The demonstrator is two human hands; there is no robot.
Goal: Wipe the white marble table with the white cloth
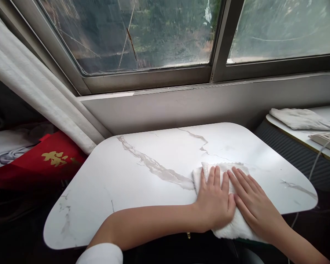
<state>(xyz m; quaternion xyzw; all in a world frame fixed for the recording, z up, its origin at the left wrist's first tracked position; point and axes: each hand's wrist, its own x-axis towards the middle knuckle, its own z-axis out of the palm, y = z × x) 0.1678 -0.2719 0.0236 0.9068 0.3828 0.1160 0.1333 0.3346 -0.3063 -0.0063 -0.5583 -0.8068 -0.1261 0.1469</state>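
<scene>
A fluffy white cloth [231, 223] lies on the white marble-patterned tabletop [159, 154], right of its middle, with its near part hanging at the front edge. My left hand [216, 198] presses down on the cloth, palm down, fingers stretched out and a little apart. Beside it, my right hand [254, 201] also rests on the cloth with its fingers extended. The two hands nearly touch at the thumbs. Much of the cloth is hidden under them.
Behind the table stand a low wall and a window [151, 79]. A pale curtain [38, 73] and a red bag [55, 161] with gold lettering are at the left. On the right, a side table holds a folded white cloth [299, 118] and a power strip [326, 141] with a cord.
</scene>
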